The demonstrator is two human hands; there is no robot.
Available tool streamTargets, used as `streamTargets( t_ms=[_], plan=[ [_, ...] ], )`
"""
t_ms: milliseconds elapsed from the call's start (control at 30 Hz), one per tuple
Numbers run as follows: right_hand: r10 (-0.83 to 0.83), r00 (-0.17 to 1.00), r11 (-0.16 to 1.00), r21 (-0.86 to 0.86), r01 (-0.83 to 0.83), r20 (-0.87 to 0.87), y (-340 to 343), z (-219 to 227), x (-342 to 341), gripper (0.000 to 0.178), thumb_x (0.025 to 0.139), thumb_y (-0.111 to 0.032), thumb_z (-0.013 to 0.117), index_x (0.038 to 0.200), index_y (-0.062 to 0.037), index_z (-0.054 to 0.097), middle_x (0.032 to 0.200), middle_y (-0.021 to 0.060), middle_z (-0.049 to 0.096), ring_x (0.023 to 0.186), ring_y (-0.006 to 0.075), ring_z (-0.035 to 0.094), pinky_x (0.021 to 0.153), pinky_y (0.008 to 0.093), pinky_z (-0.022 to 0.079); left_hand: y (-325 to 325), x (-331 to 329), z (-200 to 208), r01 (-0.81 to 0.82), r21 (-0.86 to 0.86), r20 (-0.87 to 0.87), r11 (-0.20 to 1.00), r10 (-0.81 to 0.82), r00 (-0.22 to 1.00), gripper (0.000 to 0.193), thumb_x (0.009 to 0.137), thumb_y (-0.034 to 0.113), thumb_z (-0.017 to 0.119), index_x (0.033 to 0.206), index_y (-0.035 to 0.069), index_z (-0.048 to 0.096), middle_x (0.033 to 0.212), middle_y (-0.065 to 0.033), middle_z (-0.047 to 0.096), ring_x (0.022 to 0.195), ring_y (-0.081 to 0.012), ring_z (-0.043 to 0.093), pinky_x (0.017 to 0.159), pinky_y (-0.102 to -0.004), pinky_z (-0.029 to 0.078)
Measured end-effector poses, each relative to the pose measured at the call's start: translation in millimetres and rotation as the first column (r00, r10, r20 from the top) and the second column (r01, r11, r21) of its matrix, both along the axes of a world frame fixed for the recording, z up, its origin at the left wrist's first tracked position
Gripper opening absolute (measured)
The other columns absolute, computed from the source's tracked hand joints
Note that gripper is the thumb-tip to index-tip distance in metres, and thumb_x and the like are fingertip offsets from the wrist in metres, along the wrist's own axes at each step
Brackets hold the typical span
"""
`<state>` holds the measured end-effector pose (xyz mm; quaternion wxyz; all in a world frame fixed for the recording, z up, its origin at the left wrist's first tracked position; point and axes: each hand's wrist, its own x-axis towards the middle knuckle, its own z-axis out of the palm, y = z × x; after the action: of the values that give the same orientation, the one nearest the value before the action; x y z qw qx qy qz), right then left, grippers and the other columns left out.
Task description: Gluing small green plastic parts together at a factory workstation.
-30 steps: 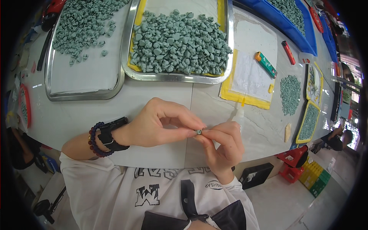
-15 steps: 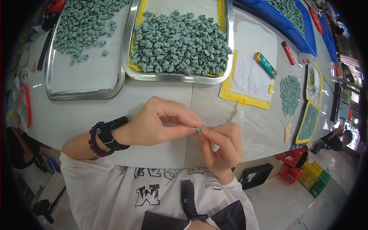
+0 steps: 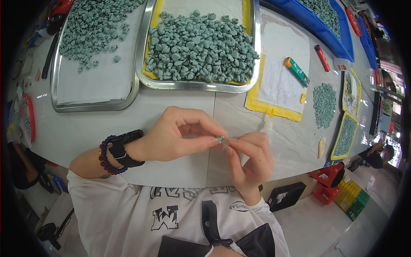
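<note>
Pinching a green piece is the left hand; long axis unclear.

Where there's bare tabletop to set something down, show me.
One patch lies between the left metal tray and the black wristband. Another lies right of the right hand, bordered by the yellow-edged board, a pile of grey-green chips and a pale bar. Crowded: the middle metal tray, heaped with grey-green nuggets, and the blue bin.

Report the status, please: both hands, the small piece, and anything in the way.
Left hand pinching tiny grey-green, irregular stone-like piece. Right hand beside it, contact unclear. Nothing seen blocking hands; whitish bottle with yellow nozzle just beyond right hand.
</note>
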<state>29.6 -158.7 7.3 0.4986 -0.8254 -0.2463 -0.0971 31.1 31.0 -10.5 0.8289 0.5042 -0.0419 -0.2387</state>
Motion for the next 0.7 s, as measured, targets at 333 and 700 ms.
streamTargets(
  t_ms=[333,700],
  plan=[
    [0.008,0.998,0.851,-0.524,-0.042,-0.067,-55,37,-15,0.029,0.050,0.002,0.073,0.076,-0.0099,0.064,0.076,0.0025,0.051,0.076,0.0222,0.047,0.067,0.0341,0.035,4,5,7,-0.031,0.062,-0.058,0.998,0.035,0.998,0.023,0.081,-0.011,0.054,0.103,-0.005,0.058,0.102,-0.0144,0.060,0.090,-0.0188,0.062,0.081,-0.0299,0.052],
    [0.111,0.993,0.747,-0.657,-0.101,-0.027,-41,19,-20,0.027,0.053,-0.007,0.074,0.077,-0.0155,0.064,0.081,-0.0003,0.050,0.081,0.0213,0.045,0.076,0.0370,0.031,1,3,6,0.010,0.077,-0.057,0.997,-0.006,0.998,0.023,0.081,-0.011,0.054,0.103,-0.005,0.058,0.102,-0.0133,0.060,0.092,-0.0177,0.061,0.084,-0.0303,0.051]
  ],
)
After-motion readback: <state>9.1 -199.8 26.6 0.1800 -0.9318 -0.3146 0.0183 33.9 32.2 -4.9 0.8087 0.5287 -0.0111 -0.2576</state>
